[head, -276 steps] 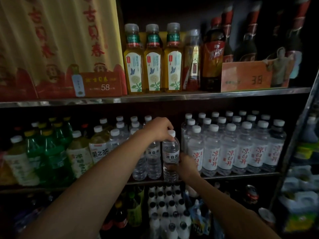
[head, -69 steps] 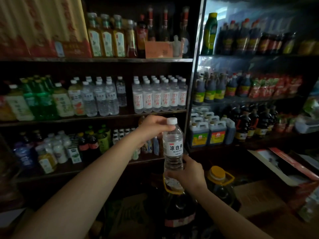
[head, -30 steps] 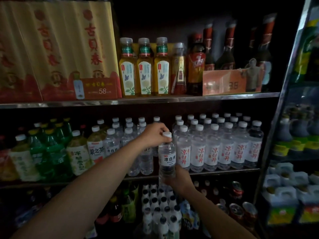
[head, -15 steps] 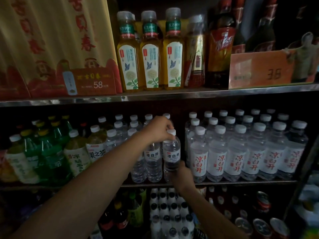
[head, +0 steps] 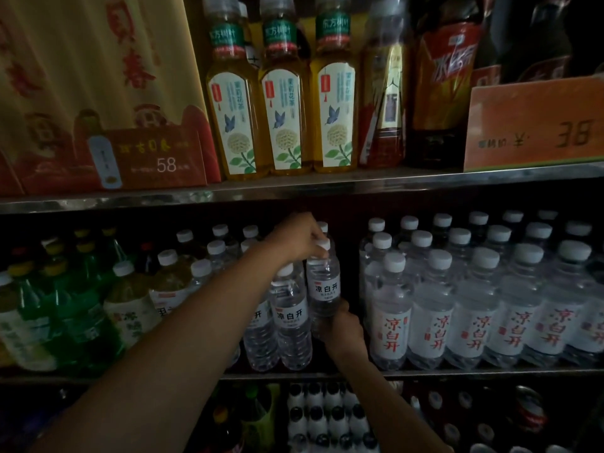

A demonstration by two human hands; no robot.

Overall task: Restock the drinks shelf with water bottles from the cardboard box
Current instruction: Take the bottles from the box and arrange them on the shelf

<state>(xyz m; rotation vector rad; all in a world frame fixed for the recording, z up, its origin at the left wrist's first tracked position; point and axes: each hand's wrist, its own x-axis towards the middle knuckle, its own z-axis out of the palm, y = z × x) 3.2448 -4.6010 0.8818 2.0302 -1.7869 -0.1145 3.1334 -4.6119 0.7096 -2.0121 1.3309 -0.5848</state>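
Right hand (head: pixel 343 331) sits nearest, low on the water bottle (head: pixel 323 289), fingers curled round its lower body and gripping it; the bottle's base is hidden behind that hand, so contact with the shelf can't be told. Left hand (head: pixel 299 238) is higher and further in, fingertips pinching the bottle's white cap (head: pixel 323 245).

Change: half a second ago the same bottle was held a little further out, at the front edge; now it is pushed deeper into the gap on the middle shelf (head: pixel 457 372), upright, label facing out, just behind and to the right of the front bottle (head: pixel 291 318) of the small-bottle row. Two seconds back it was out in open air, well away from the shelf. My read: placement of this one is almost finished, only the release is left. Grip on both ends unchanged throughout.

To the right, past a dark gap, stands a block of larger water bottles (head: pixel 474 308) with red lettering. To the left, green and yellow drink bottles (head: pixel 81 308). Above, on the upper shelf, three tea bottles (head: pixel 287 103) and an orange price sign (head: pixel 536 125).

The cardboard box is not in view, so remaining stock can't be judged.
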